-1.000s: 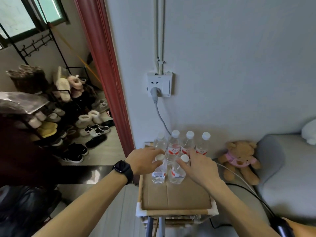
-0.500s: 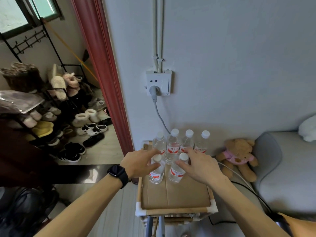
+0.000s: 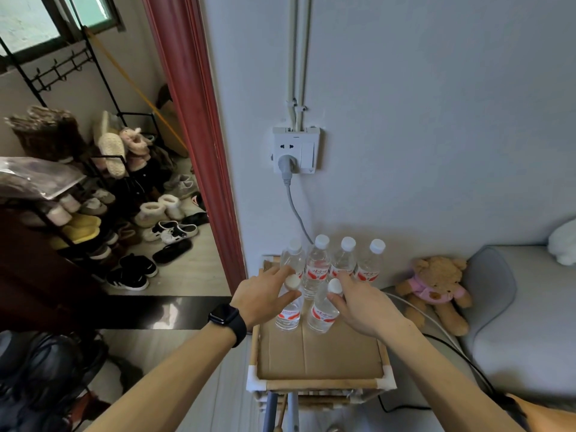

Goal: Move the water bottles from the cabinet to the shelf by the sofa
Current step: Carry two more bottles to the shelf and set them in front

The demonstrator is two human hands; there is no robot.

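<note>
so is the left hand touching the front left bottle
Touching. The head view shows the left hand with its thumb lying across the shoulder of the front left bottle, fingers behind its neck, no gap.

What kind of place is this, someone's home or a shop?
Most likely a home, a living room beside an entryway. A grey sofa with a teddy bear beside it is on the right, and through the doorway on the left a shoe rack holds slippers, boots and trainers.
</note>
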